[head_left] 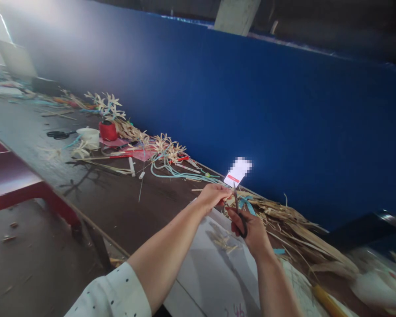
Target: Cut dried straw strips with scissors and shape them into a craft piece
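Gripped in a person's right hand (252,233), black-handled metal scissors (236,204) meet the left hand (214,193), its fingertips pinched on something too small to tell, above a white sheet (203,246) on a long dark-brown table (155,200) littered with dry tan strips (293,224) beneath a plain blue wall (267,110).

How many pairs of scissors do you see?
2. One open pair is in the right hand; the other pair lies on the table beside the white container. More could be hidden.
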{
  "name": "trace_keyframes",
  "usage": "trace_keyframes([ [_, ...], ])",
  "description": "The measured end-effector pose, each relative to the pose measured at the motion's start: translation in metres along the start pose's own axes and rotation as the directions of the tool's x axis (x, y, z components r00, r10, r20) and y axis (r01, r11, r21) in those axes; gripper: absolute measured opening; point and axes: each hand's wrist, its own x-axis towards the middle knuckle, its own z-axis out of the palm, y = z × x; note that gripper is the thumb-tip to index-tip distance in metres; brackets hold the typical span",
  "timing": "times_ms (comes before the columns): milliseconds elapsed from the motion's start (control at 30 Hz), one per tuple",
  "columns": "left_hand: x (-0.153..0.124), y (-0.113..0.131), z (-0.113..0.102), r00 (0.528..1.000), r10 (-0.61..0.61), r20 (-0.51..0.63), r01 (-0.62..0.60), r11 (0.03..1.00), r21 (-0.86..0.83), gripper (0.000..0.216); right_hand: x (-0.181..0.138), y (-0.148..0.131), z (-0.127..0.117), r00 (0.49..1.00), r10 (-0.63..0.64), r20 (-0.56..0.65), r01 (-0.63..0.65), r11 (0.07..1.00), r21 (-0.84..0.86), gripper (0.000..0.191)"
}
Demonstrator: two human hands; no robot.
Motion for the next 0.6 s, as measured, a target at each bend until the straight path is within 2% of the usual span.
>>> trace_keyframes([
  [133, -0.002, 0.000, 0.001, 0.998, 0.033, 0.049, -0.036, 0.998, 0.053, 0.029, 0.004, 0.007, -0.001, 0.978, 0.057, -0.203, -0.029, 0.990, 0.139, 0.045],
  [267, -0.005, -0.002, 0.004, 0.996, 0.043, 0.073, -0.054, 0.988, 0.148, 0.029, 0.009, 0.013, -0.005, 0.931, 0.033, -0.364, 0.098, 0.938, 0.334, 0.054],
  [333, -0.006, -0.003, 0.006, 0.993, 0.048, 0.106, -0.068, 0.977, 0.201, 0.028, 0.010, 0.013, -0.006, 0.928, 0.009, -0.372, 0.149, 0.907, 0.394, 0.056],
  [467, -0.008, -0.008, 0.009, 0.969, 0.053, 0.241, -0.134, 0.934, 0.331, 0.025, 0.010, 0.013, -0.007, 0.940, 0.013, -0.342, 0.149, 0.885, 0.442, 0.054],
  [600, -0.008, -0.011, 0.011, 0.965, 0.045, 0.259, -0.151, 0.902, 0.405, 0.026, 0.010, 0.014, -0.008, 0.942, -0.010, -0.336, 0.158, 0.895, 0.418, 0.051],
])
